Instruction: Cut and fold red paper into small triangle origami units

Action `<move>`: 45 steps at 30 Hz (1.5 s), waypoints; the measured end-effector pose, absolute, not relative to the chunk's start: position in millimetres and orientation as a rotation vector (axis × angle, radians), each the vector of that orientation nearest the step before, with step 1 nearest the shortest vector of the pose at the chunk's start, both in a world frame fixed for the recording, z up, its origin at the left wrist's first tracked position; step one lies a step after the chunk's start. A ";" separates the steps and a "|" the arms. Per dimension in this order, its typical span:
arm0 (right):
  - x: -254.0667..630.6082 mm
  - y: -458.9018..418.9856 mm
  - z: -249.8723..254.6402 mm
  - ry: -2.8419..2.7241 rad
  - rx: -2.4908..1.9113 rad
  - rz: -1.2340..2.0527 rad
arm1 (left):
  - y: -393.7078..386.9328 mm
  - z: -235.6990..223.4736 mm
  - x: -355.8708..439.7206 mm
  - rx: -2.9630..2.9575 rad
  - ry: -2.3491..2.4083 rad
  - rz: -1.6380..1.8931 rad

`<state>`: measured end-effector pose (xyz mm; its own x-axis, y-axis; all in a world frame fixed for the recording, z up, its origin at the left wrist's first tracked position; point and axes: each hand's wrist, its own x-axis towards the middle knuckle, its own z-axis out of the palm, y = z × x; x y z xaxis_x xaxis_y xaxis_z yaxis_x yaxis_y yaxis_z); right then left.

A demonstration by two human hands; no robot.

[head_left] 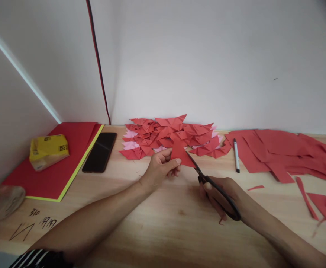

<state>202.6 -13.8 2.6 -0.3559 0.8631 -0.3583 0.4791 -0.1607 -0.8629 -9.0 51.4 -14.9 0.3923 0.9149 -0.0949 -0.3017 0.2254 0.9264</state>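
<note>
My left hand (160, 167) pinches a piece of red paper (179, 154) between thumb and fingers, just above the wooden table. In my right hand (221, 190) is a pair of scissors (220, 195) with black handles, its blades pointing up and left. The blades meet the right edge of the red paper; whether they are parted there is hard to see. Right behind the paper lies a heap of folded red and pink paper pieces (148, 134) against the wall.
Red paper sheets (285, 152) and a white marker (236, 155) lie at right, with red offcuts (306, 197) nearer. At left are a black phone (100, 152), a red sheet stack (76, 156) with a yellow pack (49, 150) on it, and a blurred plastic-wrapped thing (2, 203).
</note>
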 end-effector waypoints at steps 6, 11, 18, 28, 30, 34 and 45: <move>203.0 -12.8 -8.6 -1.720 -1.600 1.540 | 51.0 -15.1 -8.5 0.987 0.753 0.963; 202.2 -12.2 -6.2 -1.737 -1.625 1.546 | 50.7 -13.2 -8.5 0.981 0.763 0.957; 200.4 -16.4 19.3 -1.789 -1.425 1.586 | 50.5 -12.6 -8.0 1.015 0.748 0.944; 203.4 -17.2 14.3 -1.848 -1.395 1.539 | 41.0 -10.3 -4.0 1.071 0.715 0.920; 202.9 -17.9 13.8 -1.853 -1.420 1.490 | 40.4 -10.0 -3.6 1.068 0.710 0.932; 202.3 -18.4 9.1 -1.853 -1.450 1.437 | 40.8 -10.9 -3.2 1.065 0.700 0.941; 203.4 -20.6 -0.1 -1.696 -1.512 1.516 | 41.7 -14.2 -4.6 1.063 0.706 0.909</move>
<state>203.4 -20.6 -0.1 -0.3299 0.8800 -0.3417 0.4377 -0.1781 -0.8813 -4.6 41.7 -14.2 0.4627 0.8846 -0.0584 -0.2761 0.2064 0.9387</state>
